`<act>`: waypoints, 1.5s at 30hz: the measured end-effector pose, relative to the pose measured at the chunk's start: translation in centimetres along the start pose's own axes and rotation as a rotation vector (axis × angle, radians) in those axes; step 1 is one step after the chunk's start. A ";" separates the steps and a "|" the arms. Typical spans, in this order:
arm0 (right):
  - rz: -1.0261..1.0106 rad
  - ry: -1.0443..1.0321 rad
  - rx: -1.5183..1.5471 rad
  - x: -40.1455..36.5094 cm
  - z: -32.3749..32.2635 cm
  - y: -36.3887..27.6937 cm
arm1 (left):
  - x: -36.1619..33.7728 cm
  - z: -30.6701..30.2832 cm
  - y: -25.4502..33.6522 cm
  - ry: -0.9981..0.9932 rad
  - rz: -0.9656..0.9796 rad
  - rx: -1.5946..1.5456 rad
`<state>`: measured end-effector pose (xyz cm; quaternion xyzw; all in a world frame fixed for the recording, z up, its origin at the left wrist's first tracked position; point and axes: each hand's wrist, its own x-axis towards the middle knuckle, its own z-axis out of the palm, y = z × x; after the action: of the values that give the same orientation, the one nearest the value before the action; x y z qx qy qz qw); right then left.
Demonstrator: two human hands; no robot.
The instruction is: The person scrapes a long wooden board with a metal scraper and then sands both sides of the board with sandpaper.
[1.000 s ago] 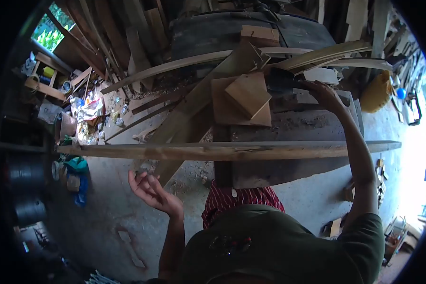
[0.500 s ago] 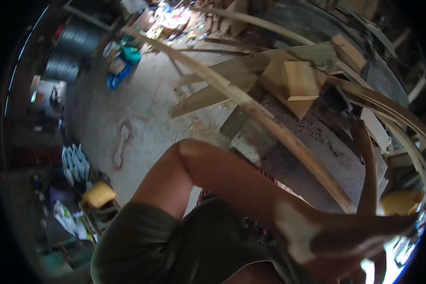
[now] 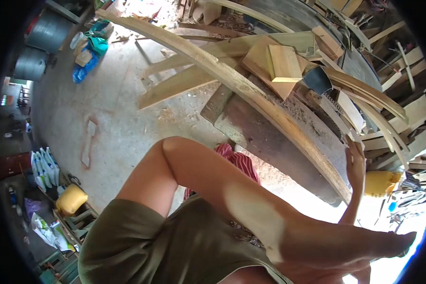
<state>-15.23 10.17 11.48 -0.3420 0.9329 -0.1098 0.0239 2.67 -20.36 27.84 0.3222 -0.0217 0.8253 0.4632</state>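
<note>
My left arm bends across the view, and my left hand (image 3: pixel 388 244) is at the lower right, close to the camera, its fingers largely hidden. My right hand (image 3: pixel 356 163) is beside the near end of the dark workbench (image 3: pixel 279 144), fingers stretched out. Its fingertips are right at the end of a narrow grey strip (image 3: pixel 337 113). Further up that strip is a black curved piece (image 3: pixel 317 80) beside a toothed edge. A long curved wooden plank (image 3: pixel 270 109) runs across the bench, its near end left of my right hand.
Wooden blocks (image 3: pixel 285 64) and wide boards (image 3: pixel 184 90) lie at the bench's far side. Curved wood strips (image 3: pixel 369 94) and offcuts are heaped at right, near a yellow container (image 3: pixel 382 183). Metal drums (image 3: pixel 51 31), bags (image 3: pixel 45 168) and another yellow container (image 3: pixel 72 199) stand at left.
The view has shifted, so the surroundings sit further left and higher. My right hand has drawn back from the black piece toward the near end of the bench. My left arm stays bent.
</note>
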 end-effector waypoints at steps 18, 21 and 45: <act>-0.509 -0.117 0.167 12.3 4.4 -3.1 | -14.6 -12.6 -8.4 1.499 0.663 -0.010; -0.485 -0.124 0.198 11.9 3.9 -0.5 | -20.3 -16.2 -15.0 1.743 1.157 -0.401; -0.583 -0.091 0.321 16.9 8.6 -1.5 | -17.4 -19.9 -13.3 2.101 1.213 -0.141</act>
<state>-26.20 -3.49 3.95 -0.5911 0.7645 -0.2421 0.0868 9.15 -19.23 -0.95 -0.5919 0.1721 0.7642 -0.1898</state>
